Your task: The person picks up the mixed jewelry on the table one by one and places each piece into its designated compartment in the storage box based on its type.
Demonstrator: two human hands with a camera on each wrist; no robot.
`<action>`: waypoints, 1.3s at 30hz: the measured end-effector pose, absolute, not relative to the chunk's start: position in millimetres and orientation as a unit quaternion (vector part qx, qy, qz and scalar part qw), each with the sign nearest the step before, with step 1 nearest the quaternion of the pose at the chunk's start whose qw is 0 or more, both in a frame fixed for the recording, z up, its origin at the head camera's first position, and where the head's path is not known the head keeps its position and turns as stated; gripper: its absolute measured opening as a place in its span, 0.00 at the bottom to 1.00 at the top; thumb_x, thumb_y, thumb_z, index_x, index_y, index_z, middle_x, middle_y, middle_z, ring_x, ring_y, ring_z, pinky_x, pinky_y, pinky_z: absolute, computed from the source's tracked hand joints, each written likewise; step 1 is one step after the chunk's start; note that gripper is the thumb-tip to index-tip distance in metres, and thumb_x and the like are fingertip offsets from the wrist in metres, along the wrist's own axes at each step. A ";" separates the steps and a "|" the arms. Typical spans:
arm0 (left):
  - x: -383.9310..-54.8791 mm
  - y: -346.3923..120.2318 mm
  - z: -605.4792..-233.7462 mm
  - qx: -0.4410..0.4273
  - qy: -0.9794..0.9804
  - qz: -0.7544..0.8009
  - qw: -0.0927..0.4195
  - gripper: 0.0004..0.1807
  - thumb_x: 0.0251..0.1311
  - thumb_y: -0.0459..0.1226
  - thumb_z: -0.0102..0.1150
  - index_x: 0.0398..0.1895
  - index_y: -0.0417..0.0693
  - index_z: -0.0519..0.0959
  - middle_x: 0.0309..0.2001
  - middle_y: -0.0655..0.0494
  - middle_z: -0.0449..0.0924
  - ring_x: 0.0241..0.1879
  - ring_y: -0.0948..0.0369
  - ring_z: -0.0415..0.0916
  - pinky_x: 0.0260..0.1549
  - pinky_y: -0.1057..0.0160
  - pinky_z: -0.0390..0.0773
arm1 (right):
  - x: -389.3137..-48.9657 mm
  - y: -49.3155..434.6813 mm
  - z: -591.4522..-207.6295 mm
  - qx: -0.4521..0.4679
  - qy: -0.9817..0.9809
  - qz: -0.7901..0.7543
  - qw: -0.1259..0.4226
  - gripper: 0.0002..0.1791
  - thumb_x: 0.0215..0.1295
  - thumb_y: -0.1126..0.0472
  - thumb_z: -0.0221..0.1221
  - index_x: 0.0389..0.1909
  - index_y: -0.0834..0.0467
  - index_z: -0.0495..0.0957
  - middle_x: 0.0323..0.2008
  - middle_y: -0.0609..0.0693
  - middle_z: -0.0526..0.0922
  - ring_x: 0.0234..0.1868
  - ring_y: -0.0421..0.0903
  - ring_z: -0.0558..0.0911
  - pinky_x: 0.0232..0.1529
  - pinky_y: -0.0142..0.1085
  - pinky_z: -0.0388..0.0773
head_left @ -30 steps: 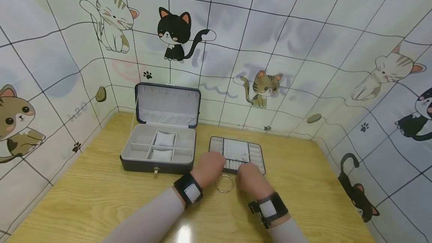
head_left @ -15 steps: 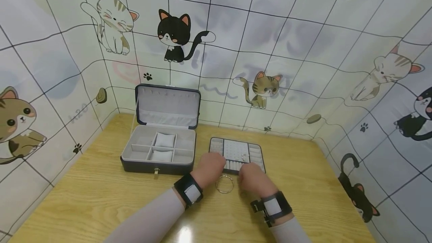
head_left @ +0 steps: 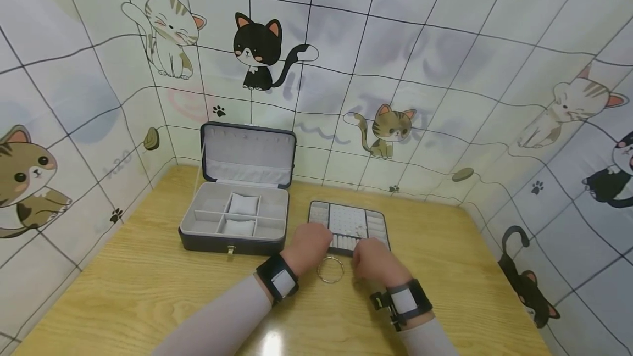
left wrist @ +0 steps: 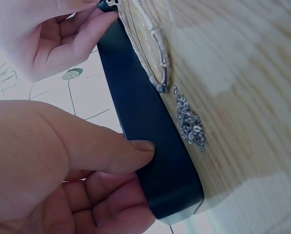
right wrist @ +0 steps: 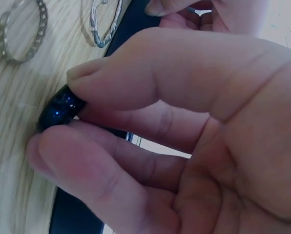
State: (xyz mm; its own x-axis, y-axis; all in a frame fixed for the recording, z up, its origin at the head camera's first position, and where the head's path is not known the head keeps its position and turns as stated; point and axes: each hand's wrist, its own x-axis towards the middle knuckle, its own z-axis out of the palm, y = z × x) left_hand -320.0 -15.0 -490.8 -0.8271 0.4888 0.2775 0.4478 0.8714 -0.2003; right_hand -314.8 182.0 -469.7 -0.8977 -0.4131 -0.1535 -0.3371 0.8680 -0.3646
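Observation:
My left hand grips the near left edge of a flat jewellery tray, its thumb on the dark side wall and fingers curled behind it. At the tray's near right corner, my right hand pinches a small dark, curved piece with blue sparkles between thumb and fingers; its exact kind I cannot tell. A thin metal bangle lies on the table between my hands. In the left wrist view, a small heap of silver chain lies beside the tray wall.
A dark jewellery box stands left of the tray, its lid raised; two white cushions sit in its compartments. A linked metal loop lies on the wood in the right wrist view. Cat-patterned cloth surrounds the wooden table.
My right hand has shifted slightly to the right along the tray's near edge, still pinching. The left hand, tray, box and bangle hold their places.

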 end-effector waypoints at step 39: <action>-320.2 -14.2 -492.9 -0.242 -0.955 0.062 0.158 0.08 0.64 0.38 0.68 0.26 0.55 0.84 0.25 0.60 0.83 0.26 0.61 0.80 0.22 0.61 0.79 | -350.1 229.3 -481.1 -0.225 0.900 -0.327 0.180 0.10 0.48 0.67 0.69 0.33 0.54 0.89 0.29 0.46 0.88 0.27 0.45 0.81 0.30 0.39 0.79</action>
State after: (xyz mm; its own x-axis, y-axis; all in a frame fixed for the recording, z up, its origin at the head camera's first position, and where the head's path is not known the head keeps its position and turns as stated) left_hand -320.2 -14.2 -492.9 -0.8329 0.4820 0.2719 0.4427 0.8751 -0.1953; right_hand -350.1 229.3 -481.1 -0.8335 -0.5233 -0.1771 -0.2871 0.6842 -0.6704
